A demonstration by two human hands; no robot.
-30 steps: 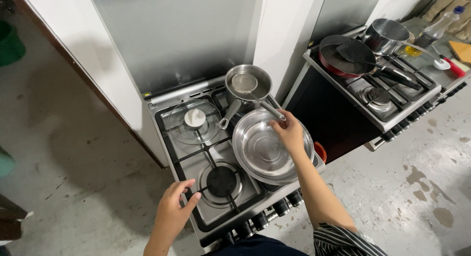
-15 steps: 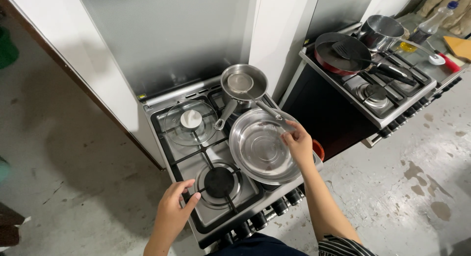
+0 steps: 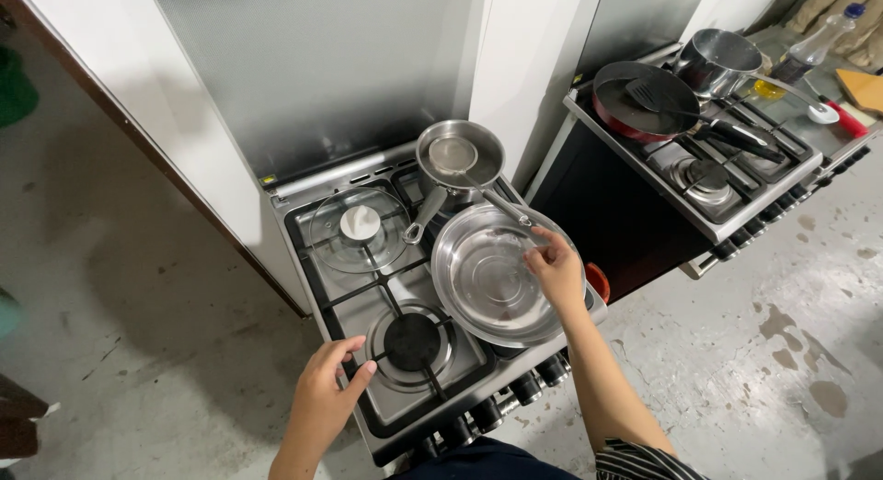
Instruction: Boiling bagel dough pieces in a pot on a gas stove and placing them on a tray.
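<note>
Right hand (image 3: 557,270) moved from far rim of steel bowl (image 3: 492,276) to near-right rim, fingers resting there, no clamp seen. Left hand (image 3: 326,397) stayed open by front-left burner (image 3: 411,342). Bowl remained on front-right burner; I logged repositioning.

The scene is evenly and fairly brightly lit from above, with no harsh shadows; the steel bowl (image 3: 492,278) and the small saucepan (image 3: 458,155) throw soft white glare from their rims; the metal backsplash (image 3: 322,66) shows a dull, diffuse sheen; the dark gap between the two stoves falls into deep shadow; the wide lens bends straight edges outward near the frame borders; focus is sharp at the centre, with slight softness at the left edge and far corners.
</note>
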